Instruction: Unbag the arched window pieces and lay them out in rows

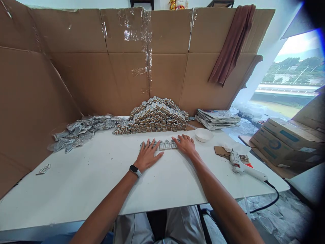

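A row of small pointed, arch-shaped pieces (167, 144) lies side by side on the white table, pale with dark outlines. My left hand (148, 156) rests over the row's left end, fingers spread and laid flat, a watch band on its wrist. On the right end lies my right hand (186, 145), its fingers stretched out over the last pieces and partly hiding them. Behind the row rises a large stacked heap of the same sort of pieces (158, 117). To the left spreads a looser pile of grey pieces (86, 130), some seemingly in clear plastic.
A white bowl (204, 135) stands right of my right hand. Farther right, a glue gun (245, 167) with a black cord lies by cardboard scraps (221, 151). Folded newspapers (217, 118) sit at the back. One loose piece (43, 169) lies far left. Cardboard walls (167, 71) enclose the table.
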Motion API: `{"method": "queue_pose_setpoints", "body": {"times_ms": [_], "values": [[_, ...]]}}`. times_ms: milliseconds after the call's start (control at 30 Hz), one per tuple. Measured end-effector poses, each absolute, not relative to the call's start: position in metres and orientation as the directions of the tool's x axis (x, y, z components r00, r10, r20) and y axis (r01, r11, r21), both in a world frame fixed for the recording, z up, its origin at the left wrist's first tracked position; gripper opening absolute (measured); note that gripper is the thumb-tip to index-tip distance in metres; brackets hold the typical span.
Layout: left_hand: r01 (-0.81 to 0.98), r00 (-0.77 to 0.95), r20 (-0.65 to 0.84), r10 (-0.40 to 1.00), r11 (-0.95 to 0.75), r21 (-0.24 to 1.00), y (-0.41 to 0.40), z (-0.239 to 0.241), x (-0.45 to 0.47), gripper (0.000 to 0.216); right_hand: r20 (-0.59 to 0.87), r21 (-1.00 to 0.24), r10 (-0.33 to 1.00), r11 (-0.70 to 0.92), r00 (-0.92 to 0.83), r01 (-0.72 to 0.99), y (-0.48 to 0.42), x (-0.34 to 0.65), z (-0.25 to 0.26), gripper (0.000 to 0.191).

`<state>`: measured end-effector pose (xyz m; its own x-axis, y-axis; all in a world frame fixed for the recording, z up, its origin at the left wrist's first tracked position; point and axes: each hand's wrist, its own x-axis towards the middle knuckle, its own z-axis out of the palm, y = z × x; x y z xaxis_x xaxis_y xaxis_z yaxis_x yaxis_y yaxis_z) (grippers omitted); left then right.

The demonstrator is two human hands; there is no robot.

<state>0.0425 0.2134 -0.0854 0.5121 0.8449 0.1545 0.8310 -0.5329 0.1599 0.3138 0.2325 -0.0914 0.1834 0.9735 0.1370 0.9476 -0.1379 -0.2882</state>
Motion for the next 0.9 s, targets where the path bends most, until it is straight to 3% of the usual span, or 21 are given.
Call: {"method": "queue_pose_setpoints", "body": {"times_ms": [900], "values": [[0.837,0.511,0.137,0.848,-0.528,0.143,0.2116,-0.0825,0.0438,0.083,0.135,-0.262,0.975,-0.135,0.175,0.956,0.2330,0.3144,-0.0954,0.077]]}}
